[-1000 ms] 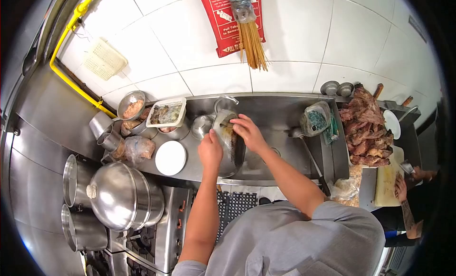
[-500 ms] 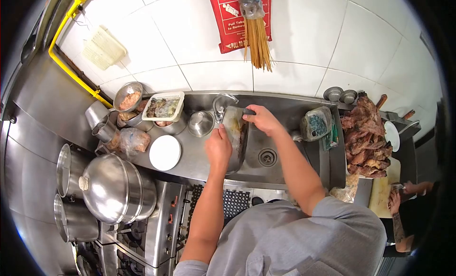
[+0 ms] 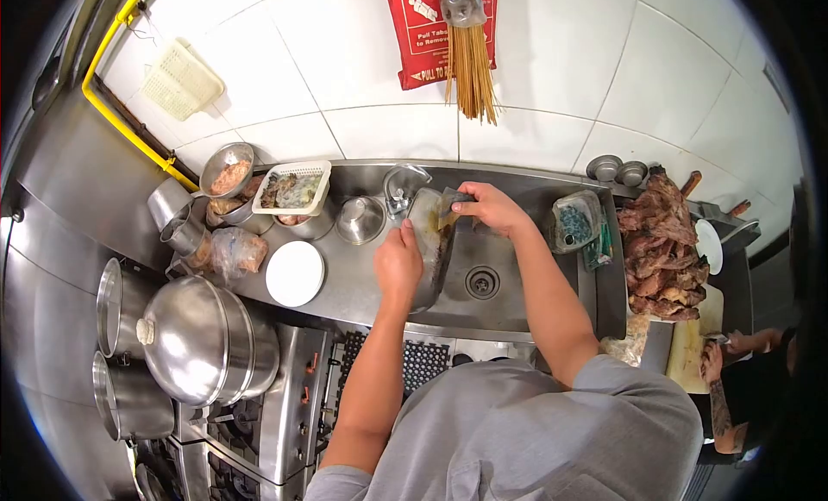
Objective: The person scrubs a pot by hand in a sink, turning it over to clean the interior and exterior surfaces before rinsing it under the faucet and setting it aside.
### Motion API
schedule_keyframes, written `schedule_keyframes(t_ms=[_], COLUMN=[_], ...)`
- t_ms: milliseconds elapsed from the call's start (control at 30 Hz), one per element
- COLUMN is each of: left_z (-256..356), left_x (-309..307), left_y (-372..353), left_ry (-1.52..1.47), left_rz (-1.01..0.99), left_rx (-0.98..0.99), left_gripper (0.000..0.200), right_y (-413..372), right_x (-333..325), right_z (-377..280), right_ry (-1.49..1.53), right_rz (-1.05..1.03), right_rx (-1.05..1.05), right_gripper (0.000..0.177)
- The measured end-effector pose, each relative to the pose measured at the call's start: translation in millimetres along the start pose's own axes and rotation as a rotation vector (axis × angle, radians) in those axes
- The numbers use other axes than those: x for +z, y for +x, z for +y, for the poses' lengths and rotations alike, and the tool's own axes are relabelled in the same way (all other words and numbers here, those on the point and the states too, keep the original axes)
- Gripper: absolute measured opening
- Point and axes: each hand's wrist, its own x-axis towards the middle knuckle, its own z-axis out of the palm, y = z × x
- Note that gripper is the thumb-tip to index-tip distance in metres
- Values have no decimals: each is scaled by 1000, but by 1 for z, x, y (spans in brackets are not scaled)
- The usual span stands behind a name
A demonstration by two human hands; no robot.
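Observation:
Over the left side of the sink (image 3: 505,298), a long rectangular food pan (image 3: 424,272) with yellowish residue inside stands tilted near the faucet (image 3: 402,189). My left hand (image 3: 398,264) is closed on its near edge, thumb pointing up. A dark grey flat pad (image 3: 452,206) is pinched in the fingers of my right hand (image 3: 492,208), right at the pan's far right end. The pad's kind does not show clearly.
Left of the sink stand a white plate (image 3: 295,273), a metal lid (image 3: 360,220), a white basket (image 3: 292,191) and a large domed pot (image 3: 207,341). To the right are a plastic tub (image 3: 575,222) and piled roasted meat (image 3: 660,251). Another person's hands (image 3: 720,354) work at a cutting board (image 3: 688,363).
My right hand has shifted slightly right and turned, so more of the grey pad shows against the pan. The left hand keeps its hold; the view has shifted a little.

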Motion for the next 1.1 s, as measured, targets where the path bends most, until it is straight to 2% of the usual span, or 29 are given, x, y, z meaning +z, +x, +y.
schedule_keyframes(t_ms=[33, 100, 200, 267, 300, 367, 400, 533, 600, 767, 833, 900, 1067, 1100], left_z=[0, 0, 0, 1, 1, 1, 0, -4, -1, 6, 12, 16, 13, 10], left_x=[-1, -4, -5, -6, -6, -7, -6, -2, -1, 5, 3, -1, 3, 6], left_y=[0, 3, 2, 2, 2, 2, 1, -1, 0, -3, -4, -6, -3, -2], left_ry=[0, -5, -13, -14, -14, -11, -9, -12, -11, 27, 42, 9, 37, 43], left_rz=[-2, 9, 29, 27, 24, 17, 10, 28, 46, 59, 70, 23, 20, 12], left_rx=[-2, -12, 0, -3, -8, -14, -21, -19, -26, -16, -24, -101, -77, -72], left_gripper=[48, 49, 48, 48, 48, 48, 48, 49, 50, 49, 49, 50, 47, 46], right_y=[-5, -1, 2, 8, 7, 2, 5, 19, 27, 48, 48, 48, 40, 49], right_x=[-2, -7, 0, 11, 18, 34, 39, 41, 42, 70, 84, 85, 84, 81], right_z=[-2, 5, 8, 7, 3, -4, 3, 14, 14, 10, 10, 10, -3, 13], right_ry=[95, 75, 44, -173, -172, -120, -204, -174, -325, -141, -121, -119, -65, -95], right_rz=[-9, -63, -183, -27, -26, 166, 231, 271, 319, 376, 475, 478, 498, 529], right_rx=[18, 47, 23, 74, 74, 225, 138, 81, -25, 107, 134, 114, 115, 76], right_gripper=[20, 18, 24, 33, 33, 42, 41, 38, 33, 33, 36, 37, 42, 44])
